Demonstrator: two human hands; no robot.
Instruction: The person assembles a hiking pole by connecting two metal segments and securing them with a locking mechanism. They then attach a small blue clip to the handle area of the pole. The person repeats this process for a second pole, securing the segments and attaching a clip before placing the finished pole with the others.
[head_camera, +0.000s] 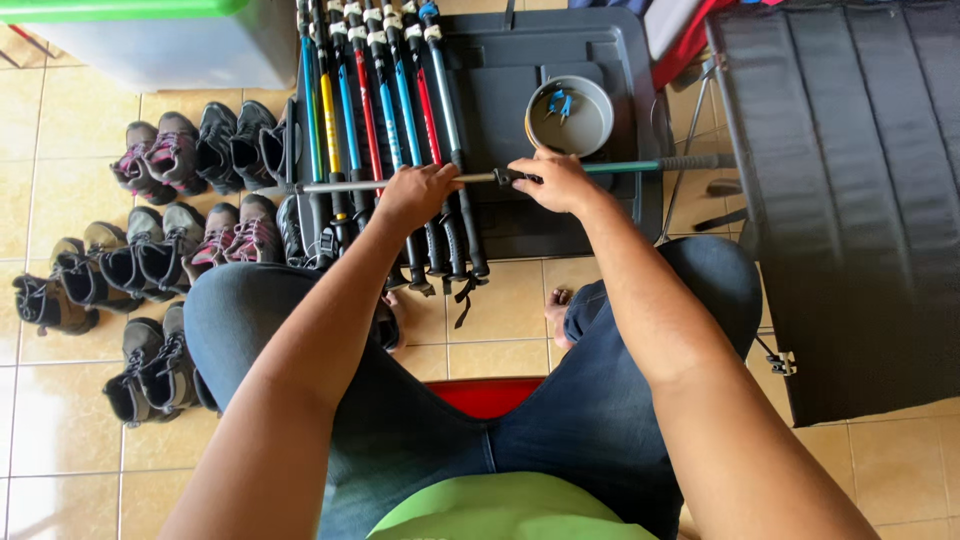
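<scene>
Pole, a teal-and-silver trekking one, lies crosswise above the dark lid, held level at mid-scene. The left hand is closed around its silver shaft; the right hand is curled around the black clamp further right. Beneath, a row of coloured poles runs far to near across the lid. A grey pot sits just beyond the right hand. Hiking shoes line the tiled floor at left; a black cot stands right.
</scene>
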